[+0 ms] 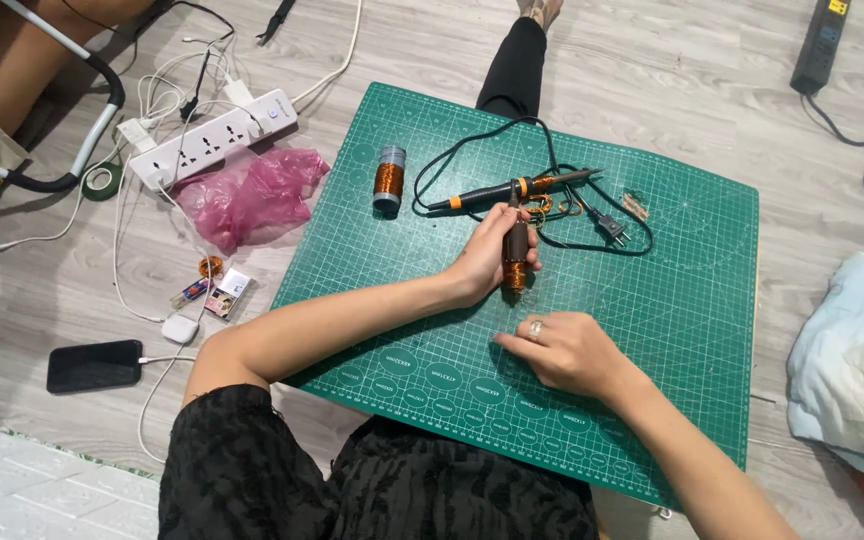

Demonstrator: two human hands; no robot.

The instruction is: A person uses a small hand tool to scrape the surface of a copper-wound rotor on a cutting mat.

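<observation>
My left hand (pixel 490 250) grips a slim dark rod wound with copper wire (pixel 515 262), holding it upright on the green cutting mat (pixel 672 330). Just below it, my right hand (pixel 560 348), with a ring on one finger, rests flat on the mat with its fingers close together and nothing visible in it. Beyond the rod lies a black and orange soldering iron (pixel 512 189) with its black cord and plug (pixel 610 228). A spool of copper wire (pixel 388 180) stands upright at the mat's far left.
Left of the mat on the wooden floor lie a white power strip (pixel 217 135), a pink plastic bag (pixel 252 195), a black phone (pixel 94 365), a white charger (pixel 180 328) and small parts. A black power strip (pixel 818 45) lies far right, pale cloth (pixel 857 360) at right.
</observation>
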